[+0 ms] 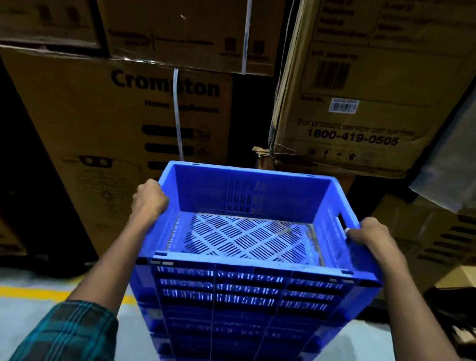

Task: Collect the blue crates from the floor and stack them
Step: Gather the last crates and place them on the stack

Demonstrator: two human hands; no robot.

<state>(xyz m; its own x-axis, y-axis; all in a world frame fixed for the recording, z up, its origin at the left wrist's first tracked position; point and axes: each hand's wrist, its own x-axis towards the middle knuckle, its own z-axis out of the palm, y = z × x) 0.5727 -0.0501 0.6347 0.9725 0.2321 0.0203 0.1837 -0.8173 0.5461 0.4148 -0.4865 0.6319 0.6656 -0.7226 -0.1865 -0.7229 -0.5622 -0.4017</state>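
Stacked cardboard cartons wall off the far side, with a second leaning carton to the right and a dark gap between the two. Grey floor with a yellow line lies open on the left; the right side is crowded by more boxes and a plastic-wrapped bundle. A top blue crate sits on a stack of blue crates that drops toward the floor — its rims line up with those below. The left hand is curled tight over the left rim; the right hand wraps the right rim beside a handle slot, fingers closed around the edge. The crate's far rim stands near the cartons — whether it touches them cannot be told.
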